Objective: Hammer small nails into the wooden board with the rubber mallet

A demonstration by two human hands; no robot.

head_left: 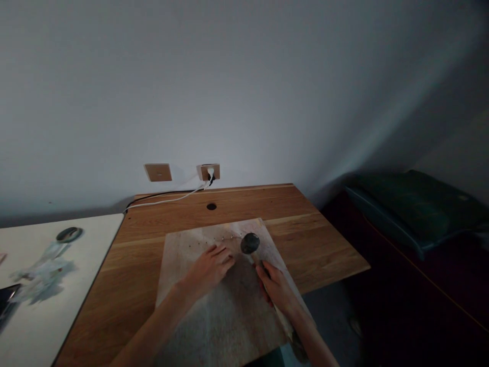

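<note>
A pale square board (191, 321) lies on a wooden desk (153, 239). Small nails (225, 238) stand in a row near its far edge. My right hand (277, 289) is closed round the wooden handle of a hammer (250, 243), whose dark head hovers over the board's far right part. My left hand (210, 267) rests on the board just left of the hammer head, fingers curled and pinched low near the surface; what they hold is too small to see.
A white table (57, 316) with a pale cloth and a dark round object adjoins the desk's left side. Wall sockets (208, 172) with a white cable sit behind the desk. A dark cushion (412, 214) lies at right.
</note>
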